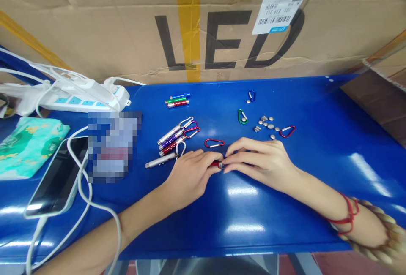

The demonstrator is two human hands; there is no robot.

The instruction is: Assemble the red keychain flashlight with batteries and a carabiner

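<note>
My left hand (193, 173) is closed around a short red tube (216, 164), most of it hidden by the fingers. The fingertips of my right hand (258, 161) pinch the silver end of that tube. Just above lies a red carabiner (214, 143). Left of my hands are several penlights with clips, among them a silver one (161, 160). Farther back rest blue, green and red tubes (178, 103) without clips. Small silver button cells (270, 126) lie beyond my right hand, near a green carabiner (242, 116), a blue one (251, 95) and another red one (287, 131).
A cardboard box (127, 25) stands behind the blue table (190, 224). At the left are a white power strip (85, 96), a green tissue pack (31, 144), a phone (58, 178) and a blurred-out item. A white cable (89, 199) loops over my left forearm.
</note>
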